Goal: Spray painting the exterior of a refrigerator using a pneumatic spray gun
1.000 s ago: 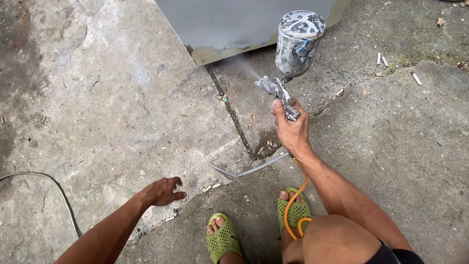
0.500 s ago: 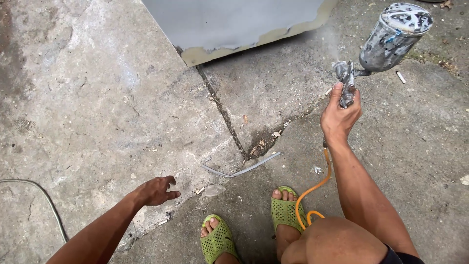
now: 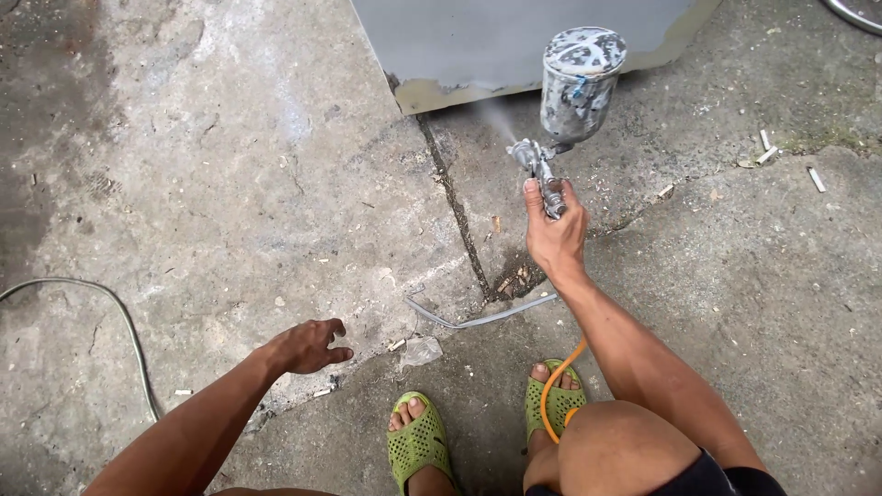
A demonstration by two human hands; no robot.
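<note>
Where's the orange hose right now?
In the head view, lower right: the orange hose loops over the right green sandal, beside the bent knee.

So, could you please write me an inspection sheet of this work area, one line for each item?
Surface: cracked concrete ground, stained, with a long crack.
Job's things: spray gun with paint-spattered cup, fine mist at the nozzle, aimed at grey panel.
Clutter: bent metal strip, small plastic scrap, cigarette butts.
Fingers: right hand closed around the gun handle; left hand empty, fingers spread, above the ground.
Cables: orange hose at the right foot; grey hose on the left.
Surroundings: green sandals; otherwise nothing seen.
</note>
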